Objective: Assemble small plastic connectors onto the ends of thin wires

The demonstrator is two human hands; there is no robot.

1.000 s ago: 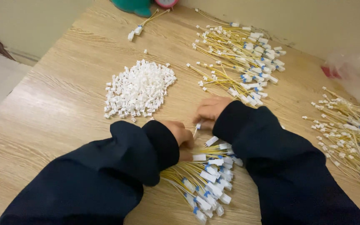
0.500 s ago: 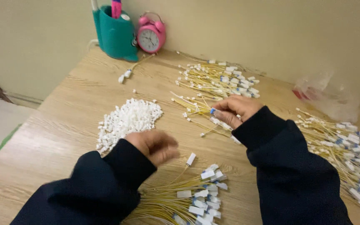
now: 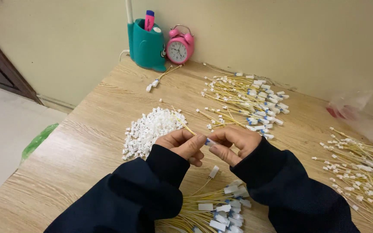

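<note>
My left hand and my right hand meet over the middle of the wooden table. Together they pinch one thin yellow wire with a small white connector between the fingertips. Just left of my left hand lies a heap of loose white connectors. A bundle of yellow wires with white tags rests on the table below my wrists. Both sleeves are dark blue.
A large pile of yellow wires lies behind my hands and another pile at the right edge. A teal pen holder and a pink alarm clock stand by the wall. A clear plastic bag sits at far right.
My right hand came back from the far wire pile with a wire. My left hand rose to meet it, and both now hold the wire together. The camera tilted up.
</note>
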